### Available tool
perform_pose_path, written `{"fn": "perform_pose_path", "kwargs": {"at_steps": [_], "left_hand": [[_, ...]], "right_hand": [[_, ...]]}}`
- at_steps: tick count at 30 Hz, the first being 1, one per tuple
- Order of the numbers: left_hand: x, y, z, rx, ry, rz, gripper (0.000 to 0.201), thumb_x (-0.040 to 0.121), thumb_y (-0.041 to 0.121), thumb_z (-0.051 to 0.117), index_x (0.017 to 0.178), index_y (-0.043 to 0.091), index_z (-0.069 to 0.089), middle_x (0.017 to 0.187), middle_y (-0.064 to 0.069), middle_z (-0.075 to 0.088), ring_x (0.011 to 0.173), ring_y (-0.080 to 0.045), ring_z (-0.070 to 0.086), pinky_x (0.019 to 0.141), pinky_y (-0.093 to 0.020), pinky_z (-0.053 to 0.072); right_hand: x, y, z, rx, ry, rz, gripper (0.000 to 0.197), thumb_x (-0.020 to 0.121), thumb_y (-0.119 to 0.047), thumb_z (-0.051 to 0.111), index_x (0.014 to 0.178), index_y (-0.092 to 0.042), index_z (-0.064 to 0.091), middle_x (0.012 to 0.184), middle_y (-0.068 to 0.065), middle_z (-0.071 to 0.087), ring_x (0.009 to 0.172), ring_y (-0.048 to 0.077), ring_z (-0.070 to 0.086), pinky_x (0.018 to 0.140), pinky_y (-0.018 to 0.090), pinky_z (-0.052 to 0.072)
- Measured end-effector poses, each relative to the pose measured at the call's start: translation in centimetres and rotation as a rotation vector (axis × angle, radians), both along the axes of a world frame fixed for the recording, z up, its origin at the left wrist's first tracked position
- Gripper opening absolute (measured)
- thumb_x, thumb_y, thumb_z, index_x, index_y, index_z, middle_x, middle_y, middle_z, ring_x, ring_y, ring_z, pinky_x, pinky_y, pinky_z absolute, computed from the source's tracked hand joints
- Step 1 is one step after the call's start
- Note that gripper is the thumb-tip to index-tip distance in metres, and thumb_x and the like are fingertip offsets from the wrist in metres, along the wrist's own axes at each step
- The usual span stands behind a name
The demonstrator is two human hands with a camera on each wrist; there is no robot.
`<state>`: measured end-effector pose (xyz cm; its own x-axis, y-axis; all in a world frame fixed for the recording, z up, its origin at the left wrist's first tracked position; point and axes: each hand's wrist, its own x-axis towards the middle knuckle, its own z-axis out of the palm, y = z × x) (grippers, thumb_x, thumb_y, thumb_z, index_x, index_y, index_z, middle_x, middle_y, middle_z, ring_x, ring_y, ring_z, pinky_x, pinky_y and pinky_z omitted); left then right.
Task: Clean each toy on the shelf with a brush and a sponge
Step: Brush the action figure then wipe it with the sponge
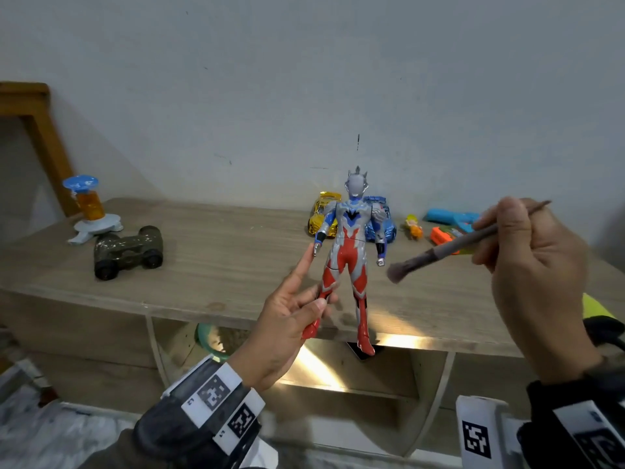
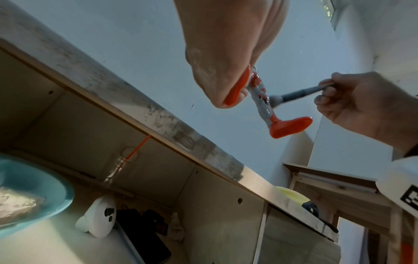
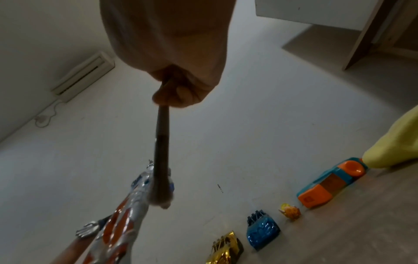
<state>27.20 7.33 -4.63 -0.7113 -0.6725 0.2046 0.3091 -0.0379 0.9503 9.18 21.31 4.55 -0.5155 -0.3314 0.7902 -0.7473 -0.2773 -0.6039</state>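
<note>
A silver, red and blue hero figure [image 1: 349, 245] is held upright in front of the wooden shelf top [image 1: 216, 265]. My left hand [image 1: 291, 319] grips its lower leg, with the index finger pointing up beside the figure's arm. In the left wrist view the figure [image 2: 262, 94] shows its red foot from below. My right hand [image 1: 531, 265] pinches a grey soft-bristled brush [image 1: 439, 252], and its bristle tip hangs just right of the figure's hip. In the right wrist view the brush [image 3: 161, 151] points down at the figure [image 3: 126, 218]. No sponge is in view.
On the shelf stand a gold car [image 1: 323, 214], a blue car [image 1: 384, 220], a small orange doll [image 1: 413, 226], a blue-and-orange toy [image 1: 449, 225], a dark toy truck [image 1: 128, 252] and a blue-topped spinner toy [image 1: 89, 208]. A teal bowl [image 2: 27, 192] sits in the compartment below.
</note>
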Motion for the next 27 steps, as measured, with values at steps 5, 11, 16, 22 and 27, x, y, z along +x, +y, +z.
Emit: {"fn": "perform_pose_path", "kwargs": {"at_steps": [5,11,16,22,27], "left_hand": [[0.1,0.4,0.4,-0.028,-0.026,0.018,0.075,0.088,-0.010,0.048,0.113,0.060,0.051,0.114,-0.001,0.069,0.094,-0.005,0.066,0.084,-0.026,0.048],[0.0,0.7,0.3,-0.095,-0.067,0.087,0.070,0.090,-0.007,0.049,0.120,0.056,0.045,0.114,0.007,0.069,0.106,-0.005,0.063,0.090,-0.021,0.046],[-0.1,1.2,0.5,-0.142,-0.086,0.119,0.072,0.090,-0.007,0.049,0.119,0.059,0.045,0.124,0.008,0.062,0.115,-0.003,0.058,0.095,-0.019,0.045],[-0.9,1.3,1.0,-0.113,-0.069,0.122,0.069,0.090,-0.006,0.049,0.125,0.053,0.042,0.109,0.008,0.071,0.103,-0.001,0.063,0.087,-0.019,0.047],[-2.0,1.0,1.6,-0.011,-0.022,0.142,0.071,0.089,-0.009,0.049,0.121,0.055,0.045,0.103,0.012,0.072,0.105,-0.011,0.062,0.102,-0.035,0.042]], "right_hand": [[1.3,-0.1,0.3,-0.077,0.051,0.092,0.027,0.097,-0.041,0.036,0.090,-0.028,0.059,0.071,-0.001,0.065,0.061,0.019,0.059,0.054,0.035,0.045],[2.1,-0.5,-0.5,-0.017,0.123,0.104,0.030,0.097,-0.036,0.033,0.084,-0.025,0.058,0.062,-0.002,0.060,0.058,0.014,0.057,0.054,0.038,0.043],[3.0,-1.3,-1.1,0.088,0.212,0.162,0.028,0.097,-0.028,0.036,0.094,-0.019,0.063,0.075,-0.010,0.066,0.067,-0.003,0.058,0.061,0.009,0.040],[2.6,-0.6,-0.9,-0.045,0.139,0.064,0.031,0.098,-0.032,0.034,0.082,-0.021,0.058,0.059,-0.008,0.059,0.053,0.005,0.053,0.051,0.018,0.040],[-2.0,0.2,-2.7,-0.094,0.077,-0.280,0.030,0.098,-0.034,0.040,0.101,-0.018,0.065,0.080,-0.008,0.065,0.068,0.002,0.060,0.065,0.029,0.049]]}}
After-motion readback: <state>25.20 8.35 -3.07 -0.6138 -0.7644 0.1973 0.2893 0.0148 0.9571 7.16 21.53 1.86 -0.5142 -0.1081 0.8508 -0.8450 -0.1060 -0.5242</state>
